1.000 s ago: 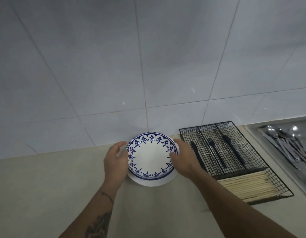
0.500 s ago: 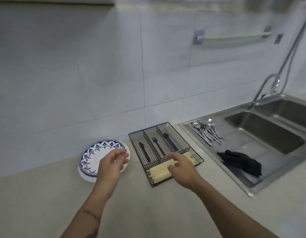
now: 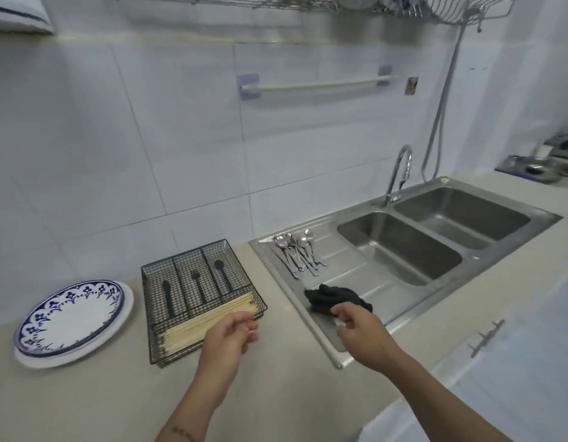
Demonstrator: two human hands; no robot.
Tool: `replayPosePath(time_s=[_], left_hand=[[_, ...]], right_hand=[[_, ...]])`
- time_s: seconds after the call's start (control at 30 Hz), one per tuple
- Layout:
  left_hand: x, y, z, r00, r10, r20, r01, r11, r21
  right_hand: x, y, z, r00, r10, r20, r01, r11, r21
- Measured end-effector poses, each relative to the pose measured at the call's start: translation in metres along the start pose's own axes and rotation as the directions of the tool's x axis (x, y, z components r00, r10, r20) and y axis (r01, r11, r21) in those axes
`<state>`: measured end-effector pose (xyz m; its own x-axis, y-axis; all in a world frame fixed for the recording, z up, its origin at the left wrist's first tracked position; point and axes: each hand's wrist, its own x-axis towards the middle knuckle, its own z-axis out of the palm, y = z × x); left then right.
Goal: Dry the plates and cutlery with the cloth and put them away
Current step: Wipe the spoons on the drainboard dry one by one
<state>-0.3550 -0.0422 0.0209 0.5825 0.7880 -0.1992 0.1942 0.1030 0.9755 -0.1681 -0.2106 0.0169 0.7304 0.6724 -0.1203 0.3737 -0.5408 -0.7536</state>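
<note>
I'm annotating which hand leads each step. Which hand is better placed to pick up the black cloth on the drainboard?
The right hand: it hovers at the black cloth's near edge. The left hand is over by the wire cutlery tray.

We see a beige stone countertop running along the white tiled wall. At nine o'clock on it sits a blue-patterned white plate, stacked on a plain white plate. Just beside them, toward the centre, rests a black wire-mesh cutlery tray. At three o'clock a stainless-steel double sink with drainboard is set into the counter.
</note>
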Motion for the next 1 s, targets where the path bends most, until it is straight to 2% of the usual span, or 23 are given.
replayPosePath(time_s=[0.17, 0.37, 0.7, 0.9, 1.0], left_hand=[[-0.007, 0.002, 0.082, 0.998, -0.058, 0.015, 0.058, 0.998, 0.027], [0.018, 0.015, 0.135, 0.997, -0.078, -0.030, 0.078, 0.997, 0.010], [0.088, 0.008, 0.191, 0.958, -0.209, -0.197, 0.156, 0.955, -0.254], [0.125, 0.008, 0.200, 0.939, -0.216, -0.267, 0.164, 0.965, -0.205], [0.135, 0.008, 0.200, 0.933, -0.208, -0.293, 0.165, 0.972, -0.166]], right_hand=[[0.008, 0.048, -0.050, 0.999, -0.023, 0.040, 0.027, 0.996, -0.090], [0.036, 0.060, -0.074, 0.974, -0.136, 0.179, 0.182, 0.945, -0.270], [0.129, 0.071, -0.062, 0.885, -0.218, 0.411, 0.407, 0.790, -0.459], [0.163, 0.094, -0.037, 0.810, -0.314, 0.495, 0.555, 0.682, -0.477], [0.172, 0.102, -0.024, 0.793, -0.318, 0.519, 0.579, 0.656, -0.484]])
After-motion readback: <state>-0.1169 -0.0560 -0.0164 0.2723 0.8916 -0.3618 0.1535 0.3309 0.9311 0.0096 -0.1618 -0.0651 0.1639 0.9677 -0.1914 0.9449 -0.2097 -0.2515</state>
